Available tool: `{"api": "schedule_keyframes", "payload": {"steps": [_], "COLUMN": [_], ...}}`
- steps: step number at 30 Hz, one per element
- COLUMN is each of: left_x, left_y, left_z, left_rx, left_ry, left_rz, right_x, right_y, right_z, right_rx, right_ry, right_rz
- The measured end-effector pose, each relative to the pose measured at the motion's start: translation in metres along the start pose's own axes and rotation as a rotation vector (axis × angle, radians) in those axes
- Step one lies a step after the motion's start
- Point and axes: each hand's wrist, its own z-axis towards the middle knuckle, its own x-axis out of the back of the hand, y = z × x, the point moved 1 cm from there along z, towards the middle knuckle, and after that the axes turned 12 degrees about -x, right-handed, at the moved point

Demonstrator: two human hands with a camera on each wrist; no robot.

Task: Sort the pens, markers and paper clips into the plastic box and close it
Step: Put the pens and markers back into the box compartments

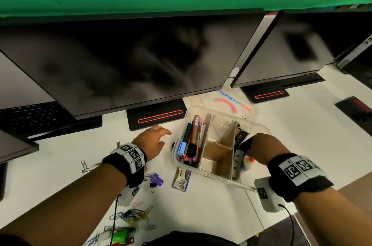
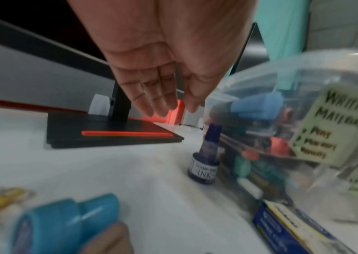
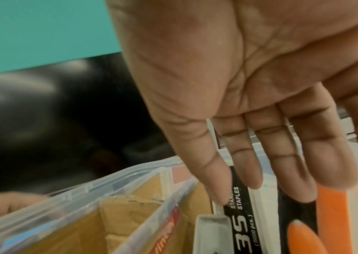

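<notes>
The clear plastic box (image 1: 259, 128) stands open in mid-table, split by cardboard dividers. Its left compartment holds several pens and markers (image 1: 191, 141); a label on that end (image 2: 334, 127) reads "Writing Materials". My left hand (image 1: 153, 143) hovers just left of the box, its fingers (image 2: 152, 104) straight and empty. My right hand (image 1: 259, 147) reaches down into the right compartment, where its straight fingertips (image 3: 219, 192) touch a black staples box (image 3: 241, 223). Loose coloured paper clips (image 1: 132, 215) lie at the near left under my left forearm. The lid (image 1: 231, 102) lies behind the box.
A small ink bottle (image 2: 206, 158) stands against the box's left side. A purple stamp (image 1: 157, 179), a binder clip (image 1: 153, 185) and a small carton (image 1: 182, 179) lie in front. A glue bottle (image 1: 248, 162) sits inside the box. Monitor stands (image 1: 157, 117) border the back.
</notes>
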Motion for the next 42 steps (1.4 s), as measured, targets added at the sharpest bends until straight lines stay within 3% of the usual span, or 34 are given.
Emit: {"api": "schedule_keyframes", "payload": {"steps": [5,13,16,19,23,29,33,38,42], "left_x": [-0.02,-0.021,-0.012,0.014,0.062,0.075,0.064,0.056,0.048], "left_y": [0.015,0.029,0.023,0.021,0.041,0.092,0.109,0.11,0.091], "left_z": [0.022,0.023,0.015,0.004,-0.017,-0.035,-0.033,-0.027,-0.025], "left_rx": [-0.039,0.047,0.096,0.18,0.064,-0.208,-0.251,-0.187,-0.204], "left_ry": [-0.124,-0.107,0.018,0.231,0.446,0.288,0.285,0.293,0.017], "left_rz": [-0.026,-0.069,-0.095,-0.183,-0.141,-0.197,-0.275,-0.343,-0.006], "right_x": [0.002,0.006,0.009,0.015,0.024,0.025,0.019,0.014,0.017], "right_y": [0.008,0.001,-0.009,-0.022,-0.05,-0.091,-0.093,-0.07,-0.035], "right_z": [-0.022,-0.035,-0.042,-0.051,-0.069,-0.094,-0.101,-0.094,-0.072], "right_rx": [-0.004,0.106,0.177,0.276,0.44,0.598,0.649,0.549,0.384], "right_ry": [0.008,0.106,0.13,0.135,0.071,-0.005,-0.051,-0.062,0.004], "right_rz": [0.125,0.251,0.323,0.44,0.448,0.483,0.551,0.569,0.597]}}
